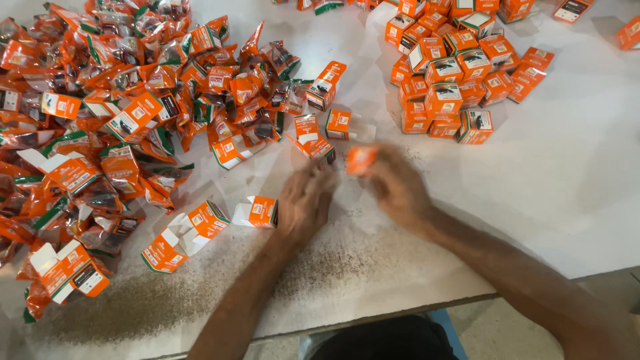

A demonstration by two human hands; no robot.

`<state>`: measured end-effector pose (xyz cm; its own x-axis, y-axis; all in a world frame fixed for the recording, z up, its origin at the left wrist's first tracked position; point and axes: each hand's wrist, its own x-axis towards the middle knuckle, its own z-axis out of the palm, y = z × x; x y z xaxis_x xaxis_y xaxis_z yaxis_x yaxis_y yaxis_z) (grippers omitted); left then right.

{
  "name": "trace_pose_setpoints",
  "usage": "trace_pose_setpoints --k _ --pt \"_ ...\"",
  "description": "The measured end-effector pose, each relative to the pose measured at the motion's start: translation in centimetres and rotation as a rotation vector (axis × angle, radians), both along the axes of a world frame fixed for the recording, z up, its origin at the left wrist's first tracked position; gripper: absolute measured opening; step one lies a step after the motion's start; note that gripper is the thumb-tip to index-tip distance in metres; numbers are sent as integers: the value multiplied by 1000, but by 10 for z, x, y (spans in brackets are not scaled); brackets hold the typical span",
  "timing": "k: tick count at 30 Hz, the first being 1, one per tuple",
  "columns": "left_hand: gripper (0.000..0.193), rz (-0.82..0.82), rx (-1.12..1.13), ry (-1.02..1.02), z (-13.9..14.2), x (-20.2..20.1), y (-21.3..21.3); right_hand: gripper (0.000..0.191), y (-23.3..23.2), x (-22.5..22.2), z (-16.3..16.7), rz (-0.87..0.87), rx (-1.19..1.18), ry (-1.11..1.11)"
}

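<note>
R hand [398, 189]: blurred, fingers pinched on small orange box [361, 160], held just above white table [573, 187].
L hand [305, 203]: blurred, fingers curled, grip can't tell; just beside box.
Left side: heap of orange packets [100, 100].
Top right: pile of closed boxes [460, 73].

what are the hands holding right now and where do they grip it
The right hand holds a small orange box at its fingertips; motion blur hides exactly where. The left hand looks empty, just beside it.
</note>
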<state>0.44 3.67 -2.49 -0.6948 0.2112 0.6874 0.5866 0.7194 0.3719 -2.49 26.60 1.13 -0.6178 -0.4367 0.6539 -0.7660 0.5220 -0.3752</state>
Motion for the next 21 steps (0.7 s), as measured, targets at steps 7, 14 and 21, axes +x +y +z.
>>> trace_pose_setpoints --k 7,14,21 --pt "64 361 -19 -64 0 -59 17 50 1 -11 -38 116 -415 -590" --pt "49 -22 503 -293 2 -10 38 41 -11 -28 -80 611 -802 -1248" --pt "53 -133 234 -190 -4 -47 33 39 -6 -22 -40 413 -576 -1218"
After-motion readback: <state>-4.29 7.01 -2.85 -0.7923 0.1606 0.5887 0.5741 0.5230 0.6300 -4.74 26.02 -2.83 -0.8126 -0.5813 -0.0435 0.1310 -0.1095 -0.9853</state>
